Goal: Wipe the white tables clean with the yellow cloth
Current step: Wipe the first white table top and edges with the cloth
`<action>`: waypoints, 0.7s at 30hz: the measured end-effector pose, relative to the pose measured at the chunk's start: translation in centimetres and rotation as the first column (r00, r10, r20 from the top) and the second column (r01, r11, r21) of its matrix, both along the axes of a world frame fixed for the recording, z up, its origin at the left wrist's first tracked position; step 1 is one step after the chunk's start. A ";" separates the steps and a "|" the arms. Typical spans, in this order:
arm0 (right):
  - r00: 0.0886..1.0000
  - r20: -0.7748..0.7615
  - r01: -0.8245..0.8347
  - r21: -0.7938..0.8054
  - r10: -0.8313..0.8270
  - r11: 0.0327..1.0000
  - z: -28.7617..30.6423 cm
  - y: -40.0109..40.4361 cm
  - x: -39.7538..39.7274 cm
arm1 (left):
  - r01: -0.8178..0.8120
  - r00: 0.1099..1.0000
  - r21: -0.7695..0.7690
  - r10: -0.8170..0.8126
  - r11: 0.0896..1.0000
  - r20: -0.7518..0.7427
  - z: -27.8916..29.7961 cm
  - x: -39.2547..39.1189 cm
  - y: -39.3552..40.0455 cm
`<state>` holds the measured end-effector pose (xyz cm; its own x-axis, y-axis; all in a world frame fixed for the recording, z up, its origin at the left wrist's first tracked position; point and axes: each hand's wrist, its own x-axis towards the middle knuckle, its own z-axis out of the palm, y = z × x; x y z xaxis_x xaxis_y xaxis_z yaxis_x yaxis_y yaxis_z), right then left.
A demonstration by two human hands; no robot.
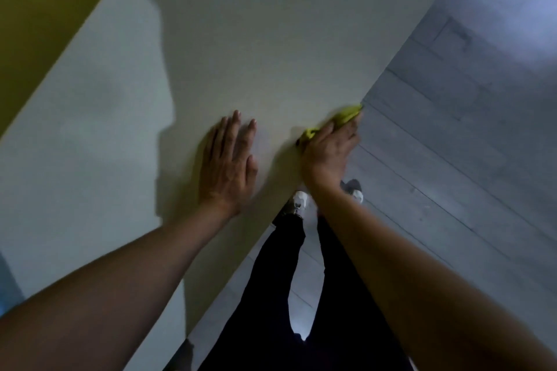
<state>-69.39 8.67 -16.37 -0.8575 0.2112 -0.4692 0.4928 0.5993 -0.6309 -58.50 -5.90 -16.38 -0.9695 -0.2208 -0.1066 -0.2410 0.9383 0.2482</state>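
Stretching diagonally, the white counter [241, 39] meets grey plank floor [452, 159]. Left hand [227, 163] lies flat, fingers straight; right hand [330, 149] presses the yellow cloth [346, 114] at the counter's edge, mostly hidden.

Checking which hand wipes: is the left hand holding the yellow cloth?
No, the left hand lies flat and bare on the white table; the right hand has the yellow cloth.
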 end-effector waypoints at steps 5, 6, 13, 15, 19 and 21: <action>0.994 -0.046 0.097 0.032 -0.095 0.995 -0.2 1.3 -9.5 | -0.152 0.988 0.008 0.152 0.988 0.016 0.4 12.0 -3.1; 0.994 -0.045 0.103 0.044 -0.101 0.994 -0.3 1.6 -10.9 | -0.163 0.986 -0.012 0.163 0.987 0.025 0.4 13.6 -3.7; 0.993 -0.070 0.104 0.087 -0.099 0.991 -1.2 2.3 -13.6 | -0.140 0.990 -0.035 0.141 0.990 0.010 -1.0 15.8 -4.6; 0.992 -0.074 0.110 0.096 -0.103 0.989 -1.5 2.2 -13.7 | -0.136 0.991 -0.039 0.136 0.990 -0.006 -1.3 15.9 -4.6; 0.990 -0.081 0.126 0.124 -0.117 0.984 -1.3 2.3 -13.7 | -0.130 0.991 -0.045 0.128 0.990 -0.043 -1.7 16.0 -4.8; 0.989 -0.100 0.117 0.111 -0.106 0.987 -0.9 2.2 -12.7 | -0.126 0.991 -0.049 0.124 0.991 -0.057 -1.8 16.1 -4.8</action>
<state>-82.12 10.88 -17.28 -0.8645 0.3559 -0.3549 0.5026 0.6158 -0.6067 -42.39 -10.66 -18.20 -0.9379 -0.3446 -0.0403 -0.3449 0.9137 0.2148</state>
